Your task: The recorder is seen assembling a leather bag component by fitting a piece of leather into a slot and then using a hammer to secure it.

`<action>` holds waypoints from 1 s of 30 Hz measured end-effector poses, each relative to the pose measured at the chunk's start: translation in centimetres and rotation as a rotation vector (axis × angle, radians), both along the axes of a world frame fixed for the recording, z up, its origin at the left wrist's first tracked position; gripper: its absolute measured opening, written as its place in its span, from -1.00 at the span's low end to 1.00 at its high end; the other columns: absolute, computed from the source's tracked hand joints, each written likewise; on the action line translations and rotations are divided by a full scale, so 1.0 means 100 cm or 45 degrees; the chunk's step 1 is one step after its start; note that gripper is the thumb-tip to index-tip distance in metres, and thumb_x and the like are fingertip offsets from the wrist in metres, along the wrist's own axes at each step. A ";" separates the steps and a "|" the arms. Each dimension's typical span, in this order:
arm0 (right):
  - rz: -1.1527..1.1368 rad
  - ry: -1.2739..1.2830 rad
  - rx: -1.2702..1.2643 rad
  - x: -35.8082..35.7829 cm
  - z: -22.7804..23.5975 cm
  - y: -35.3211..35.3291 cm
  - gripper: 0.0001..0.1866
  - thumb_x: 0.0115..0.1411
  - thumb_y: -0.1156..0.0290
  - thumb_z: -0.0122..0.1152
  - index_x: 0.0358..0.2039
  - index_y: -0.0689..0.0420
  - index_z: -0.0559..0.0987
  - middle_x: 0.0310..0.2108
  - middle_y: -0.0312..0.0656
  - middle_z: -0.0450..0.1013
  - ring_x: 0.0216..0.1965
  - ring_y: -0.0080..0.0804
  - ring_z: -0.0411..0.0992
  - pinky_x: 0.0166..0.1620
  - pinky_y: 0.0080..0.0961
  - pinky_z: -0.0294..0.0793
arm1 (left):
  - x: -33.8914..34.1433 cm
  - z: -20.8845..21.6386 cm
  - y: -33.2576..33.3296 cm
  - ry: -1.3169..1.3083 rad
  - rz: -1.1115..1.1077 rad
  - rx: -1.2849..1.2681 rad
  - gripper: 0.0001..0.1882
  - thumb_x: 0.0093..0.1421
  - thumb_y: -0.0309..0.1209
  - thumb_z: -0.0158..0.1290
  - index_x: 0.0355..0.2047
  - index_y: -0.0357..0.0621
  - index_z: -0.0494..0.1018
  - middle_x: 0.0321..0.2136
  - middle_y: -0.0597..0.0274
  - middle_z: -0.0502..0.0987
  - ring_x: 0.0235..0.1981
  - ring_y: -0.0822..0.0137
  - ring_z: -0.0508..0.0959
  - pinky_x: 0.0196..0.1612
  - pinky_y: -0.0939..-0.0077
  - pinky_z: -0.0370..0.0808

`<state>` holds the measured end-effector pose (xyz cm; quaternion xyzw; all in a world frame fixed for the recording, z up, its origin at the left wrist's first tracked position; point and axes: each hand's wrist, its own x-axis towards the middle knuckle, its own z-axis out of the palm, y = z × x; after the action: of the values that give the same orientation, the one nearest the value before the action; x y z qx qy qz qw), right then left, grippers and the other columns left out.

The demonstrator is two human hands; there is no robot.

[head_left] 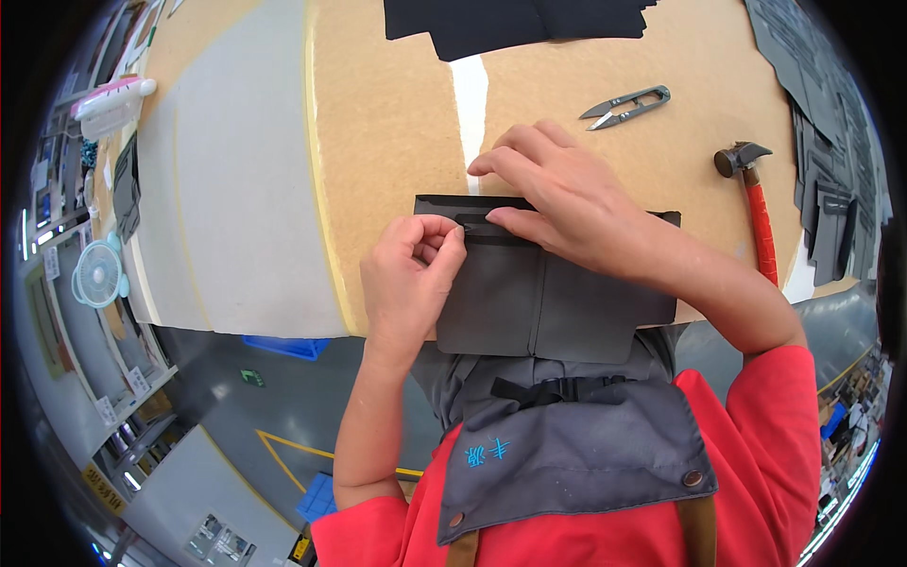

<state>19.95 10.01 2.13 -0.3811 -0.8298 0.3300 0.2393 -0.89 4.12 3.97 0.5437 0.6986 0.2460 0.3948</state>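
Note:
A dark grey flat panel point(586, 300) with a seam down its middle lies over the table's near edge, its lower part hanging toward my lap. A blacker folded band with a narrow slot-like strip runs along its far edge. My left hand point(408, 274) is closed in a pinch at the left end of that strip; what sits between the fingertips is too small to make out. Over the band, my right hand point(567, 194) has its thumb resting near the strip, with the index finger stretched out and apart from the thumb.
Beyond my right hand lie grey thread snips point(625, 107). Further right is a hammer point(759, 210) with a red handle, beside piles of dark grey pieces point(820, 123). Black sheets point(515, 24) lie at the far edge. A small fan point(99, 272) stands at the left.

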 end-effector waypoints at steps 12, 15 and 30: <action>-0.050 0.064 0.267 0.014 -0.020 -0.040 -0.63 0.07 0.41 0.42 -0.08 0.01 0.58 -0.15 -0.29 0.43 -0.08 -0.29 0.39 -0.02 -0.32 0.39 | -0.005 0.005 0.013 0.003 0.021 -0.211 -0.91 0.26 -0.48 0.24 -0.34 -0.26 0.62 -0.57 0.49 0.52 -0.54 0.70 0.43 -0.46 0.76 0.38; -0.041 0.072 0.256 0.014 -0.021 -0.040 -0.64 0.06 0.42 0.41 -0.10 0.00 0.58 -0.15 -0.30 0.44 -0.07 -0.30 0.40 -0.02 -0.32 0.38 | -0.006 0.006 0.014 0.088 -0.017 -0.210 -0.92 0.24 -0.49 0.25 -0.34 -0.26 0.61 -0.57 0.50 0.52 -0.54 0.70 0.43 -0.45 0.76 0.40; -0.046 0.117 0.269 0.014 -0.023 -0.039 -0.69 0.07 0.43 0.40 -0.14 -0.01 0.59 -0.18 -0.30 0.43 -0.09 -0.31 0.41 -0.03 -0.31 0.38 | -0.007 0.001 0.013 -0.017 0.026 -0.175 -0.84 0.23 -0.50 0.27 -0.23 -0.22 0.52 -0.50 0.42 0.54 -0.51 0.65 0.50 -0.44 0.75 0.47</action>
<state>21.30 6.11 -0.20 -0.3532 -0.8411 0.2535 0.3218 -1.59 5.40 4.12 0.5065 0.7167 0.2050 0.4334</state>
